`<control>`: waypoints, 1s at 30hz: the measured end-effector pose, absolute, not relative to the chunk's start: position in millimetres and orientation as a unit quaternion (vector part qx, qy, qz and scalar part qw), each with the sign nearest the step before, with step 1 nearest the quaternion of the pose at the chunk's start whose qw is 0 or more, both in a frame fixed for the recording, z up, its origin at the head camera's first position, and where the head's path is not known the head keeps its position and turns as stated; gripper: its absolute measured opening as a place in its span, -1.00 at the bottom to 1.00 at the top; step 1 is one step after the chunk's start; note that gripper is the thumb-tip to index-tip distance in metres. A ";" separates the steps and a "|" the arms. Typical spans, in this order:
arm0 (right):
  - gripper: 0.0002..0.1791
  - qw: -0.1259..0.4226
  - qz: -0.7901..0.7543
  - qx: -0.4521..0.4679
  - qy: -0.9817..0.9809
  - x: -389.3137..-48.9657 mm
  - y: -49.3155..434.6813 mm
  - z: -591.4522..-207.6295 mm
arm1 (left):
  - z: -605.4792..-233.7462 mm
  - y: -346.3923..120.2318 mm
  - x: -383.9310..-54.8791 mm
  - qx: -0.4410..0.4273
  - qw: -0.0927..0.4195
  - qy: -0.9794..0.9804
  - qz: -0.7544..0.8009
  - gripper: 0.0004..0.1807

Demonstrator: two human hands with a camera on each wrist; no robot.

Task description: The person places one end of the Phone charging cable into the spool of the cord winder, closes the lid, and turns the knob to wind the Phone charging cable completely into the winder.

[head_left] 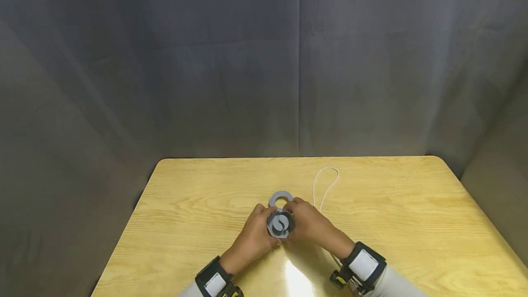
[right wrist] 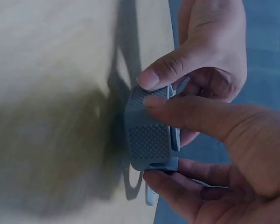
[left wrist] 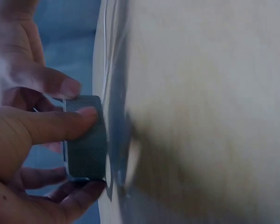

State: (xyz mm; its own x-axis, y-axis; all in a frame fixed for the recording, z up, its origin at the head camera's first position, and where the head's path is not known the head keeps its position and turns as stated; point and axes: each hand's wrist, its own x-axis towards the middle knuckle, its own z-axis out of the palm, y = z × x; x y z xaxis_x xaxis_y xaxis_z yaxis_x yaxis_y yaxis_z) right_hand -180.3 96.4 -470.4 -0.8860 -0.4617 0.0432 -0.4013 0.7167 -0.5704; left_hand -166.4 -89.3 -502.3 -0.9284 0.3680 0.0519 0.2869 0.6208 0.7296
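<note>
Both hands grip a thick grey many-sided piece (head_left: 280, 223), whose round face with an S-shaped groove points up in the head view. Its sides are flat and textured, as the block (right wrist: 150, 141) in the right wrist view shows. My left hand (head_left: 256, 235) holds it from the left, thumb pressed against a side of the block (left wrist: 86, 158) in the left wrist view. From the right, my right hand (head_left: 308, 223) holds it with thumb and fingers. Just beyond it in the head view is a flat grey ring (head_left: 280, 194), its near edge hidden.
A thin white cord (head_left: 337, 173) makes a loop on the wooden table (head_left: 198, 191) and passes behind the right hand. Dark grey curtains (head_left: 231, 81) stand beyond the table's far edge and at its sides. Each wrist wears a black strap (head_left: 363, 260) with a small camera.
</note>
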 end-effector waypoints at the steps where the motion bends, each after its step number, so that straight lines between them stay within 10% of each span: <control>1: -0.38 0.049 -0.293 -0.239 0.924 -178.2 99.6 -471.1 | -502.5 -86.7 -164.2 0.187 0.052 0.900 0.391 -0.08; 15: -0.35 0.091 -0.317 -0.213 0.920 -159.3 112.2 -487.8 | -513.7 -72.1 -150.7 0.200 0.056 0.919 0.335 -0.12; 30: -0.73 -0.022 -0.203 -0.200 0.958 -145.8 76.4 -479.4 | -518.4 -71.9 -147.8 0.220 0.019 0.928 0.299 -0.38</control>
